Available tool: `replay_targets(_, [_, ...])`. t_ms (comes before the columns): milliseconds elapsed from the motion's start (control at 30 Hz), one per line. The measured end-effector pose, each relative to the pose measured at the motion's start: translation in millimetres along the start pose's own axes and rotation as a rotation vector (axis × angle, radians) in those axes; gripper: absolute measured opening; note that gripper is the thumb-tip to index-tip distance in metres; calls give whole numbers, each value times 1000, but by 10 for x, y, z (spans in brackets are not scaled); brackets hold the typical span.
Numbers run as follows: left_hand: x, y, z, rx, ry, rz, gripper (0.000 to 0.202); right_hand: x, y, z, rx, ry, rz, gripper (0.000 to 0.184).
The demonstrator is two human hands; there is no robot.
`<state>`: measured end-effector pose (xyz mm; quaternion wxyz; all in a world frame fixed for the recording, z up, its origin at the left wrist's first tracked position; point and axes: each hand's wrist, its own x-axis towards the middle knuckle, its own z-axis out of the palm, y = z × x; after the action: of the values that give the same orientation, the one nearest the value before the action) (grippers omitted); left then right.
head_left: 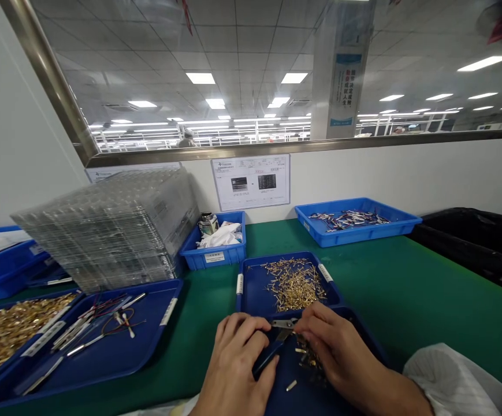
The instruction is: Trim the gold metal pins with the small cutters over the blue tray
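My left hand (237, 361) is wrapped round the blue handles of a pair of pliers (282, 334), whose silver head points up and to the right. At the head's tip, my right hand (337, 349) has its fingers pinched together; what they hold, if anything, is hidden. Both hands are over a dark blue tray (320, 398). Small gold-coloured pieces (307, 352) lie in it partly under my right hand, and one loose metal piece (291, 385) lies closer to me. Just beyond, a second blue tray (253, 292) bears a heap of thin gold-coloured pins (296, 283).
Left, a tray (121, 361) bears wired probes and swabs, beside a tray of gold-coloured parts (12, 332). Clear plastic trays (116, 225) are stacked behind. Blue bins (214, 258) (324, 238) stand at the back. A black container (476, 237) is at right.
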<state>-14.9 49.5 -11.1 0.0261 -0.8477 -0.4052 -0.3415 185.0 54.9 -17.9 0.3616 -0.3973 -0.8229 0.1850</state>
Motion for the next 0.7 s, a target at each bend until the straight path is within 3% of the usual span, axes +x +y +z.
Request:
replay_targets(300, [-20,8,71,-105,47,83,7,-23,40,31,-121,-10,10,31])
replay_targets(533, [23,70,-42,-52,-65,74,7,-4,61,-16,-109,-30,65,20])
replay_targets(700, [-33,-1,71,-113,11,121,6,35,68,-101,-124,-96,100,17])
